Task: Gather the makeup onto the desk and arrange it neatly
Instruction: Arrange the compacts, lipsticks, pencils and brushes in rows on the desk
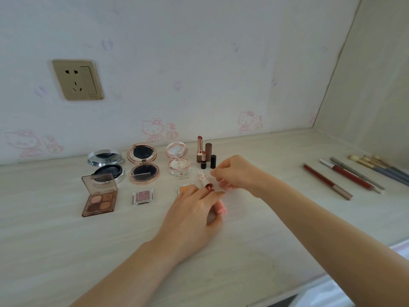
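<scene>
Our left hand (pixel 194 209) grips a pink plastic lipstick tube (pixel 219 207), red bullet exposed; just beyond it, our right hand (pixel 234 173) pinches its clear floral cap (pixel 204 177).

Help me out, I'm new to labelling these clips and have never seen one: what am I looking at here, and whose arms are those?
There is one picture, from a camera worn on a person's head, looking down at a pale desk. The arms are that person's own. The left hand holds a pink lipstick with its red tip out; the right hand pinches what looks like its pale cap. Three open compacts, eyeshadow palettes and upright lipsticks stand in rows on the left. Lip pencils and brushes lie on the right.
</scene>
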The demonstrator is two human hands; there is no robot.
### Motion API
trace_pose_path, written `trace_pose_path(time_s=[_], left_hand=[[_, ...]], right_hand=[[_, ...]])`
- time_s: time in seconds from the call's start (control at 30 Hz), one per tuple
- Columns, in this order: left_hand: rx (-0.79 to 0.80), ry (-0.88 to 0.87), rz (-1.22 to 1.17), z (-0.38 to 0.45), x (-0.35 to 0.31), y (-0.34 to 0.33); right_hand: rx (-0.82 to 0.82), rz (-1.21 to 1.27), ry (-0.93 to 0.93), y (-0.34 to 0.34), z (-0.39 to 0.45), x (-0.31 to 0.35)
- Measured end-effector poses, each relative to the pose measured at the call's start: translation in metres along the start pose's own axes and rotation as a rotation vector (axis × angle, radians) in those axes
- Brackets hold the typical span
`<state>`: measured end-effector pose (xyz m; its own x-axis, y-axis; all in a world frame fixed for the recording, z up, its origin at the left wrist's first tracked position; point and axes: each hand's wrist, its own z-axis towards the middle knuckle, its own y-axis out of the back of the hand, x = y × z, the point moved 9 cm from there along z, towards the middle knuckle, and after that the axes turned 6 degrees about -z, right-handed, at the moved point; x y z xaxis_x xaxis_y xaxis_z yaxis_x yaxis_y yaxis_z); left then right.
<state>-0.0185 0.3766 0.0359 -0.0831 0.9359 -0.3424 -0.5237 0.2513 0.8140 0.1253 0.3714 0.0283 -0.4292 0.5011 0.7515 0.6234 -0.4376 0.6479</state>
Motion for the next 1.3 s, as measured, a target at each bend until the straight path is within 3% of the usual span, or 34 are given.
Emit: trace_pose_path(time_s=[0.13, 0.27, 0.5, 1.0, 1.3], left_hand=[[-0.047, 0.03, -0.017, 0.002, -0.001, 0.008], [-0.071, -0.008, -0.03, 0.006, -0.015, 0.013], [-0.013, -0.098, -0.079, 0.032, -0.06, -0.007], [0.261, -0.157, -0.071, 0.14, -0.125, -0.114], [0.292, -0.173, -0.061, 0.216, -0.148, -0.164]], right_hand=[[-0.043, -0.056, 0.04, 0.024, -0.019, -0.012], [-0.156, -0.322, 0.087, 0.056, -0.045, -0.027], [-0.243, -0.509, 0.073, 0.109, -0.087, -0.069], [-0.342, -0.626, -0.037, 0.197, -0.115, -0.151], [-0.382, -0.698, -0.14, 0.24, -0.093, -0.19]])
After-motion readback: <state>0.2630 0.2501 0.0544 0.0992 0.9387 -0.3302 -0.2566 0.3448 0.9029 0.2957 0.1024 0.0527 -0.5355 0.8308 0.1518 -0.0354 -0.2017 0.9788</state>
